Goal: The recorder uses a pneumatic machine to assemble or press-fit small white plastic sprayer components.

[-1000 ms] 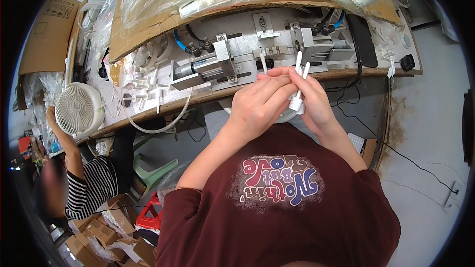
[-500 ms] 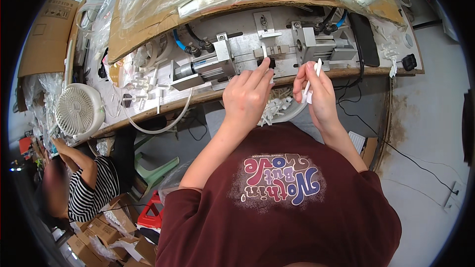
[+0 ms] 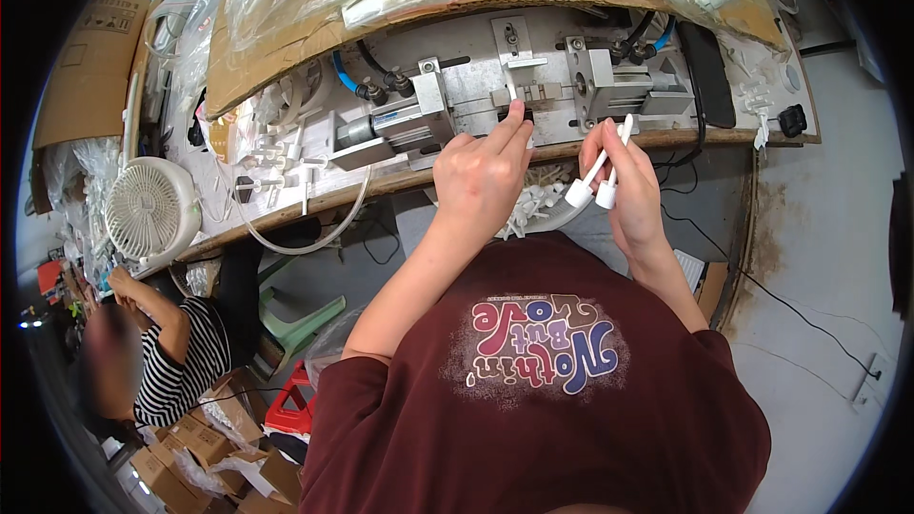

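Note:
My left hand reaches to the metal clamping fixture in the middle of the bench. Its stretched index and middle fingers lie together on a short white plastic rod seated there; the thumb is hidden beneath. Off to the right, my right hand is closed around two white plastic rods with wide round ends. These ends point down toward me, and the thin ends stick up past the fingertips. Below both hands stands a pale bowl heaped with white plastic pieces.
Metal cylinder units flank the fixture, one at left and one at right. A clear hose loops over the bench edge. Cardboard and plastic film lie behind. At left are a white fan and a person in striped sleeves.
My right hand has turned and shifted slightly right, so both rods and their wide ends now show plainly. My left hand stays at the fixture, its fingers a little higher.

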`<state>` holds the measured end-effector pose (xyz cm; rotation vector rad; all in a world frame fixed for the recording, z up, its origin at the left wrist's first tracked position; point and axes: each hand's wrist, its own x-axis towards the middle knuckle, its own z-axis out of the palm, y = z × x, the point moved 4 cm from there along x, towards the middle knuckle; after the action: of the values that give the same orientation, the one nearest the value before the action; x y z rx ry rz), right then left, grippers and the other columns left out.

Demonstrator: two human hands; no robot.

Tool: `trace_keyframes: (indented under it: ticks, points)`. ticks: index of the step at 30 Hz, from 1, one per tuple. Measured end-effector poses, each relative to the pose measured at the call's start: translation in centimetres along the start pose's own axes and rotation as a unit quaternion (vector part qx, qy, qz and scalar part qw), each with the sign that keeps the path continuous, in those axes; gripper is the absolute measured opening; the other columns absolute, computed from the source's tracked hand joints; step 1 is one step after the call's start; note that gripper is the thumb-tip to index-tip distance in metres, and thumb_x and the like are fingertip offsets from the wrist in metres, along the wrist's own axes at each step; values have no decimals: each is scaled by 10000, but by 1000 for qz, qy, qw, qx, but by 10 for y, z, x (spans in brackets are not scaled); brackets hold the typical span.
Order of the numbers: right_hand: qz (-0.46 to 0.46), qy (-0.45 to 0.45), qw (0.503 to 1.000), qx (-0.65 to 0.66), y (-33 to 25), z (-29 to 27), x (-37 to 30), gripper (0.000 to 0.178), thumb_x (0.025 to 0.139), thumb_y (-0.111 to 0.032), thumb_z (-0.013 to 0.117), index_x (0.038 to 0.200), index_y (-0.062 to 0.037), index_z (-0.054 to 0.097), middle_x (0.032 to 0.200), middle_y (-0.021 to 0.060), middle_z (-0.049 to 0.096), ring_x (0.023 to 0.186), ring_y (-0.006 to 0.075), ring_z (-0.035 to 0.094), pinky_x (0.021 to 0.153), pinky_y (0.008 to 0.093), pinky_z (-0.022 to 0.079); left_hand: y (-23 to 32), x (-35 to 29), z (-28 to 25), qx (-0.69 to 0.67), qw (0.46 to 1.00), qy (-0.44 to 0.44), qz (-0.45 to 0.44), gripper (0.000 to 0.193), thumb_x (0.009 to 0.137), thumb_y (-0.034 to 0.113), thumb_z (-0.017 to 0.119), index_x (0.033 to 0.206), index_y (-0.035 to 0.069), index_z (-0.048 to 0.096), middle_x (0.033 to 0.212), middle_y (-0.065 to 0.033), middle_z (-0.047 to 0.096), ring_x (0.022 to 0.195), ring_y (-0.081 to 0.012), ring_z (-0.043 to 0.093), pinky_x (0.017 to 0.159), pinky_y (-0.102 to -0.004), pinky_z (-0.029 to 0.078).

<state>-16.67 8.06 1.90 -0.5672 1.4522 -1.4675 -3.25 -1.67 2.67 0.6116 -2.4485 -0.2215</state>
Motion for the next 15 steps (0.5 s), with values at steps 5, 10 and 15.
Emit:
trace_keyframes:
  ticks: [5, 10, 15]
  points:
    - [-2, 9, 999, 53, 9, -5, 5, 432, 1057, -397, 423, 773, -100, 558, 664, -54, 416, 623, 39, 374, 571, 212, 289, -1, 1, -9, -91, 996, -25, -2, 354, 704, 153, 802, 1039, 74, 718, 1074, -61, 724, 682, -180, 673, 601, -292, 497]
    - [46, -14, 994, 97, 6, 12, 3, 392, 1074, -353, 385, 818, -89, 523, 680, -29, 459, 618, 55, 398, 583, 223, 324, 23, -1, -27, -285, 956, -36, 65, 358, 714, 117, 818, 1053, 53, 719, 962, -61, 713, 773, -209, 696, 669, -310, 563]
    - [16, -35, 993, 107, 1, 19, 4, 365, 1076, -352, 391, 943, -51, 550, 659, -33, 439, 572, 49, 388, 530, 214, 318, 13, -7, -29, -274, 962, 17, -16, 264, 740, 79, 781, 988, 38, 703, 924, -51, 680, 742, -197, 676, 606, -308, 542]
